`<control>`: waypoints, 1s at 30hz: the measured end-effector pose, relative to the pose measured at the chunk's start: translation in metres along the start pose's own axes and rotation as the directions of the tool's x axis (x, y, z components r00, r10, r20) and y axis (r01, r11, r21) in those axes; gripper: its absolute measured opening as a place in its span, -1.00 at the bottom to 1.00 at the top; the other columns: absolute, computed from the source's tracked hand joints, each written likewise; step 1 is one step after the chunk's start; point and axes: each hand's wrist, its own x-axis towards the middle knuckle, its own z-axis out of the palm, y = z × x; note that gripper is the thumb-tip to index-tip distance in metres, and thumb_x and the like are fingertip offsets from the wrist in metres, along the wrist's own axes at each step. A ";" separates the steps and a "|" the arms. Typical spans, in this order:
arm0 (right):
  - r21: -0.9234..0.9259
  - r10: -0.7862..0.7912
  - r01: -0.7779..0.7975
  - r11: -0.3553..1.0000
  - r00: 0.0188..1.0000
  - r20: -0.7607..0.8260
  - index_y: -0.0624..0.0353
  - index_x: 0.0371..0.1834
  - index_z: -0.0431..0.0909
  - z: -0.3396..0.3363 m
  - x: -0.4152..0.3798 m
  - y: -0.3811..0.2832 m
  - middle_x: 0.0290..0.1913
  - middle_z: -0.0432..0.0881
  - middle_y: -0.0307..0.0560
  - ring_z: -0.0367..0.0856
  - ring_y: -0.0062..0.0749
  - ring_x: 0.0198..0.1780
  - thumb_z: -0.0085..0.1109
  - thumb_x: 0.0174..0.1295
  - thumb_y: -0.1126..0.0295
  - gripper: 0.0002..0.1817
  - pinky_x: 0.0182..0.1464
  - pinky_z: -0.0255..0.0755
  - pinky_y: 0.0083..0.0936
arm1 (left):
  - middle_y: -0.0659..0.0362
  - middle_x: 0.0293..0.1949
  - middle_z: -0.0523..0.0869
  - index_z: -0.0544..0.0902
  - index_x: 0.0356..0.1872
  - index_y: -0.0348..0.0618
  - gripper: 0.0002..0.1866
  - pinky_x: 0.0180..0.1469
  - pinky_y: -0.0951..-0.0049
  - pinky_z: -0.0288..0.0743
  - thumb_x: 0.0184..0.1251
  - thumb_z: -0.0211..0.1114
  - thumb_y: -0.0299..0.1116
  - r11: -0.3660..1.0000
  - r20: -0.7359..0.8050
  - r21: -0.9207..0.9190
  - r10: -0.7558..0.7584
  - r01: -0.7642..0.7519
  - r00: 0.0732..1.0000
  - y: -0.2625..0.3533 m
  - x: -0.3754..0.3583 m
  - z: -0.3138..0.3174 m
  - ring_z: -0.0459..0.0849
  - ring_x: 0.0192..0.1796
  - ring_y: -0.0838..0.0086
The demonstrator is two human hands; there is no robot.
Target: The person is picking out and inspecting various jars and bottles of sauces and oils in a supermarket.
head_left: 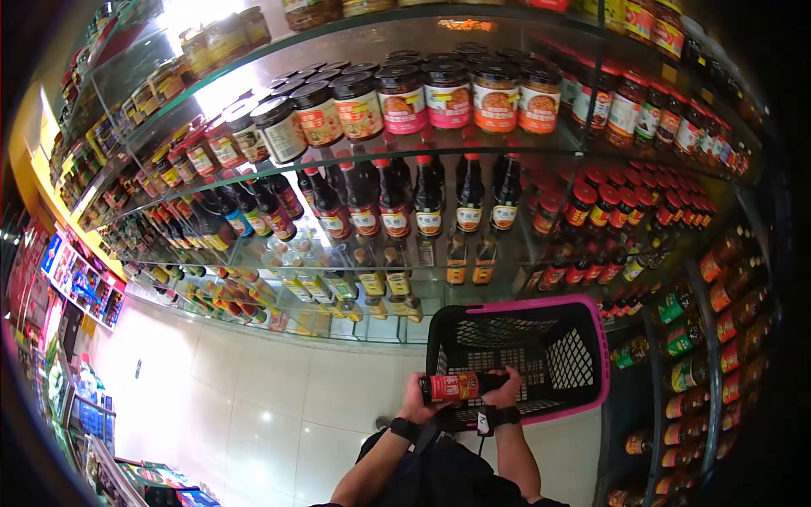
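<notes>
A dark sauce bottle with a red label [457, 387] lies sideways between my two hands, over the near edge of the shopping basket. My left hand [414, 404] is closed around the bottle's left end, while my right hand [505, 392] grips its right end. Beneath and beyond them is the black basket [557, 317], with lattice walls and a pink rim; its visible inside shows only the mesh. Part of the basket's near side is hidden behind my hands and wrists. Both wrists wear dark bands.
Glass shelves [372, 159] stand ahead, holding dark sauce bottles [431, 198] and jars with black lids [448, 97]. Another rack on the right carries several bottles [688, 372]. Pale floor tiles [253, 380] spread to the left, with more goods [89, 406] beyond.
</notes>
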 end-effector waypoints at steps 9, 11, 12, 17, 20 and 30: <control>-0.021 -0.174 0.173 0.985 0.985 -0.006 0.04 -0.65 0.20 0.018 -0.003 0.054 -0.65 0.30 -0.21 0.37 -0.31 -0.51 0.00 -0.05 0.31 -0.81 -0.29 0.33 -0.27 | -0.09 0.08 0.40 0.28 0.08 -0.32 -0.39 0.23 -0.02 0.10 0.22 -0.16 0.03 0.996 0.107 -0.075 -0.041 0.049 0.993 0.041 -0.037 -0.026 0.32 0.17 0.06; 0.096 0.000 -0.001 0.995 1.000 0.004 0.04 -0.68 0.19 0.040 -0.024 0.070 -0.67 0.29 -0.23 0.34 -0.33 -0.55 -0.01 -0.07 0.33 -0.81 -0.32 0.33 -0.26 | -0.10 0.09 0.38 0.28 0.07 -0.33 -0.41 0.23 -0.02 0.10 0.23 -0.14 0.00 0.989 0.076 -0.149 0.021 -0.010 0.997 0.059 -0.050 -0.036 0.31 0.17 0.04; 0.106 -0.007 0.006 0.994 1.000 0.002 0.04 -0.68 0.19 0.040 -0.025 0.081 -0.67 0.29 -0.23 0.34 -0.33 -0.55 -0.01 -0.07 0.33 -0.81 -0.32 0.33 -0.26 | -0.10 0.09 0.38 0.28 0.07 -0.33 -0.41 0.23 -0.02 0.10 0.23 -0.14 0.00 0.990 0.080 -0.139 0.015 -0.003 0.997 0.068 -0.056 -0.041 0.31 0.17 0.04; 0.174 0.099 -0.120 0.977 0.988 0.120 0.09 -0.60 0.26 0.069 -0.048 0.141 -0.63 0.31 -0.18 0.40 -0.31 -0.47 0.01 -0.02 0.34 -0.84 -0.22 0.36 -0.27 | -0.12 0.10 0.35 0.27 0.07 -0.34 -0.42 0.23 -0.01 0.11 0.22 -0.15 -0.02 0.992 0.091 -0.118 0.046 -0.035 0.995 0.119 -0.098 -0.074 0.30 0.17 0.02; 0.134 0.084 -0.107 0.985 0.982 0.167 0.07 -0.61 0.24 0.107 -0.073 0.178 -0.64 0.30 -0.20 0.37 -0.33 -0.51 0.01 -0.03 0.37 -0.84 -0.24 0.35 -0.28 | -0.11 0.10 0.37 0.28 0.07 -0.34 -0.42 0.23 0.00 0.12 0.22 -0.17 -0.02 0.987 0.121 -0.144 0.090 -0.072 0.989 0.154 -0.117 -0.101 0.31 0.17 0.03; -0.171 0.140 -0.058 0.983 0.842 0.520 0.09 -0.68 0.22 0.269 -0.164 0.281 -0.68 0.25 -0.22 0.32 -0.37 -0.56 -0.01 -0.08 0.44 -0.84 -0.38 0.33 -0.42 | -0.08 -0.05 0.47 0.32 -0.01 -0.33 -0.51 0.10 0.08 0.35 0.25 -0.19 -0.09 0.923 0.067 -0.296 0.276 -0.245 0.959 0.260 -0.163 -0.187 0.46 0.03 0.08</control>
